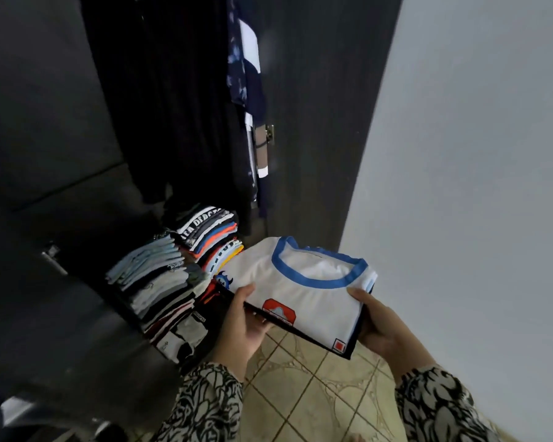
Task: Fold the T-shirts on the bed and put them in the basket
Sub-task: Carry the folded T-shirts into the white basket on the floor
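My left hand (241, 327) and right hand (375, 327) grip the folded shirts (297, 291) — next, down onto the piles (173, 282) on the left.

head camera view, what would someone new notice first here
A folded white T-shirt with a blue collar sits at centre, lying on top of darker folded clothes, held from both sides by the left hand and the right hand above the tiled floor. To its left, stacks of folded clothes fill a dark wardrobe, with dark garments hanging above them.
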